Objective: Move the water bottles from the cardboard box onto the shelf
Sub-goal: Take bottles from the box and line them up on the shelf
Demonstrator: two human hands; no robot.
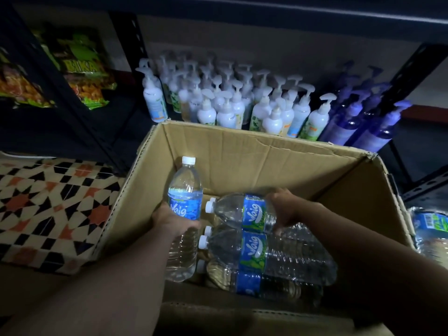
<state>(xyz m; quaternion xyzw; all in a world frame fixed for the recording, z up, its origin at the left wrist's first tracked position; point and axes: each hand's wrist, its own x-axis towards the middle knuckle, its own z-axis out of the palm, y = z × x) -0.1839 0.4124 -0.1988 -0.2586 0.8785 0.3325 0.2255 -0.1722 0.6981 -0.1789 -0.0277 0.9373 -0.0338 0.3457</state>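
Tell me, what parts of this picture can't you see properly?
All in the head view:
- Bottom of the cardboard box: covered by lying water bottles, so their count is unclear.
- Left hand: its fingers wrap behind the upright bottle.
- Right hand: its fingers curl under the top lying bottle.
- Pump bottles: labels too blurred to read.
- Wrapped bottle pack: cut off by the right edge.

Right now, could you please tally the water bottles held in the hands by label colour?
Blue-label bottle, upright in the left hand: 1
Blue-and-green-label bottle, lying in the right hand: 1
Total: 2
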